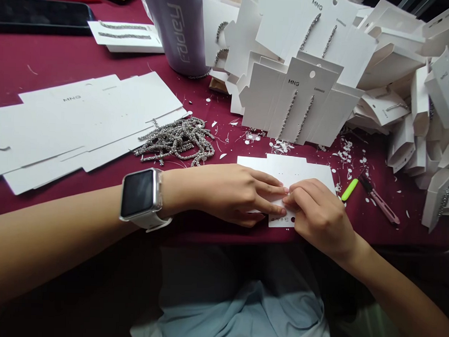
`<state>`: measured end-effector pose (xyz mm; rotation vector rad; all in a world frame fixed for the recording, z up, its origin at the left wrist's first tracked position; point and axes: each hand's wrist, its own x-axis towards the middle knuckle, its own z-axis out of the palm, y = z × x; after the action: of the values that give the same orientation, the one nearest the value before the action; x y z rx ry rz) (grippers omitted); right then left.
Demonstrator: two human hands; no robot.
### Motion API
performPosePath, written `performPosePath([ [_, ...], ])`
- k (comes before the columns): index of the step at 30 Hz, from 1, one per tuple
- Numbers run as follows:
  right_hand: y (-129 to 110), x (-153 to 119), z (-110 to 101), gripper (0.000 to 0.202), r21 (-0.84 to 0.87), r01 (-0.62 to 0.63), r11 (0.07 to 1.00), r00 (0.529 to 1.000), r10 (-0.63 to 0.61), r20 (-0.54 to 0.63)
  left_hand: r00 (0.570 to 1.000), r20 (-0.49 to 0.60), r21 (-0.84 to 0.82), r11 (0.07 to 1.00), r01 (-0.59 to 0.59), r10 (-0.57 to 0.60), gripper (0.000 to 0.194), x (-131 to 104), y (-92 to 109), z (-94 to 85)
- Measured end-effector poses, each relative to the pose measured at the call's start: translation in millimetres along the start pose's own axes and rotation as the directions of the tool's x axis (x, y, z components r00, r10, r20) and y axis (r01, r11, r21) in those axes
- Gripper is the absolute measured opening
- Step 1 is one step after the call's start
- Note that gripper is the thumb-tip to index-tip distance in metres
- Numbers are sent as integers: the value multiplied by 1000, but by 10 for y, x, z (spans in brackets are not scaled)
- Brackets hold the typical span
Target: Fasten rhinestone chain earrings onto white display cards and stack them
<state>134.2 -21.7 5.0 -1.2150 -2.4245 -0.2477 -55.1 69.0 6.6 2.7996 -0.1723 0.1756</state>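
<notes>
A white earring card [287, 163] lies face down near the table's front edge, with small pin holes and a punched hole showing. My left hand [238, 191] rests over its left part, fingers stretched out and pressing it flat. From the right, my right hand [320, 211] pinches at the card's middle with closed fingers. Whatever sits in that pinch is hidden. Left of the card is a heap of silver bead-chain strands [177, 140]. Just behind it stands an unfolded MNG card [262, 98] carrying two chain earrings.
Flat blank cards [119, 103] are stacked at left. A purple tumbler [181, 29] and a dark phone [42, 14] stand farther back. Folded white boxes [418, 104] crowd the right. Paper scraps, a green-handled tool [350, 189] and a pink tool [383, 206] lie beside the card.
</notes>
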Motion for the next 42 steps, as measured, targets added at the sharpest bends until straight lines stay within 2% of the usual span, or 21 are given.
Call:
performPosePath([
  [4, 1, 12, -16, 21, -46, 26, 999, 999, -25, 34, 1000, 6, -15, 1000, 21, -21, 41, -2, 1, 0],
  [14, -16, 15, 2, 20, -62, 43, 997, 999, -42, 31, 1000, -4, 7, 1000, 5, -5, 40, 1, -7, -6],
  [17, -2, -1, -35, 20, -15, 30, 999, 998, -29, 56, 1000, -23, 14, 1000, -8, 8, 39, -4, -8, 2],
  [22, 98, -12, -140, 11, 163, 25, 986, 983, -54, 175, 999, -45, 13, 1000, -15, 16, 40, -14, -10, 15],
  [33, 153, 38, -198, 7, 181, 29, 983, 978, -66, 199, 999, 15, -24, 999, 38, -38, 43, -13, 4, -5],
  [38, 159, 44, -159, 6, 153, 116, 981, 976, -141, 166, 1000, -25, -18, 1000, 11, -11, 41, -20, 4, 10],
  [42, 163, 37, -149, 9, 131, 162, 978, 964, -185, 191, 999, -19, -37, 999, 32, -32, 40, -13, 9, 9],
])
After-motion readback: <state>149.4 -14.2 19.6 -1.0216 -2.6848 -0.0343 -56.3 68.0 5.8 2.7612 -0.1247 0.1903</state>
